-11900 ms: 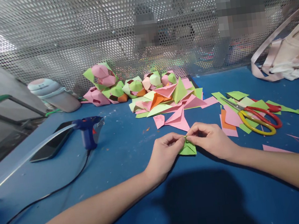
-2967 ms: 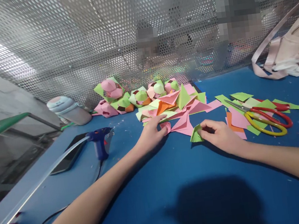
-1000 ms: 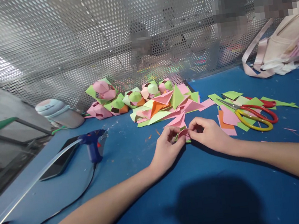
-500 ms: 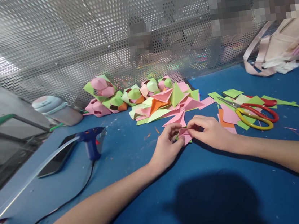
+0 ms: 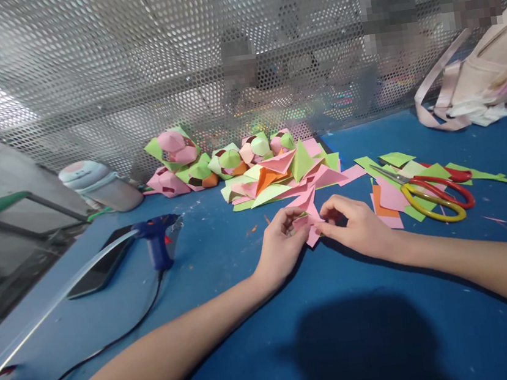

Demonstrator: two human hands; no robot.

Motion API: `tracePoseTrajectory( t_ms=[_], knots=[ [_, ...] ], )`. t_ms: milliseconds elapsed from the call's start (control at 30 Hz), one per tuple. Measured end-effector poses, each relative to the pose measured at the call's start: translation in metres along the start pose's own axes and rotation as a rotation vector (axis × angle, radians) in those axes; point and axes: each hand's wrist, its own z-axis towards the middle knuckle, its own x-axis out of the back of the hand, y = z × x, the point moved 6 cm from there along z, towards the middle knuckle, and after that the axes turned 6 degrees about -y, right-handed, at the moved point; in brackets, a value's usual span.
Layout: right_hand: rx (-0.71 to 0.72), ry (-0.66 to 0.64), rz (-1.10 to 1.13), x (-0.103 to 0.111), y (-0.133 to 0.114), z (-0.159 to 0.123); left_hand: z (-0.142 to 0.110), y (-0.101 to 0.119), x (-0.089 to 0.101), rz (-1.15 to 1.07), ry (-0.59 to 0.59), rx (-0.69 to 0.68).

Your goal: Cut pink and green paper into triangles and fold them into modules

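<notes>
Between my two hands is a small folded piece of pink paper (image 5: 313, 235), with a bit of green showing at its upper edge. My left hand (image 5: 283, 242) pinches its left side, thumb in front and fingers curled behind. My right hand (image 5: 354, 224) has thumb and index fingertips closed on its right side. The fingers partly cover the fold. Just behind it lies a pile of cut and folded pink, green and orange paper (image 5: 280, 177). To the right, red-and-yellow-handled scissors (image 5: 434, 195) rest on flat paper scraps (image 5: 390, 195).
Folded paper balls (image 5: 226, 159) line the perforated metal screen (image 5: 127, 63). At left are a blue glue gun (image 5: 159, 248) with glue stick and cord, a dark phone (image 5: 99, 270) and a tumbler (image 5: 100, 187). A pale bag (image 5: 483, 81) sits far right; people show behind the screen.
My fingers have shifted slightly on the folded paper, and more of its pink face now shows between them. The other things stay put; the view has moved a little.
</notes>
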Motion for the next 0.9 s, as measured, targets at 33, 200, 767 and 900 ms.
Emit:
tracePoseTrajectory(
  t_ms=[33, 200, 767, 900],
  knots=[
    [-0.019, -0.004, 0.004, -0.0013, 0.0010, 0.0000, 0.0002, -0.0004, 0.0005, -0.002, 0.005, -0.005],
    [-0.034, -0.020, 0.017, -0.0050, 0.0023, -0.0001, 0.0001, -0.0030, -0.0017, -0.016, -0.022, -0.004],
    [0.025, -0.021, 0.007, -0.0001, -0.0020, 0.0020, -0.0020, 0.0027, -0.0041, 0.127, -0.061, -0.044],
    [0.026, -0.030, 0.020, -0.0010, -0.0016, 0.0010, -0.0020, 0.0027, -0.0038, 0.126, -0.060, -0.049]
  ],
)
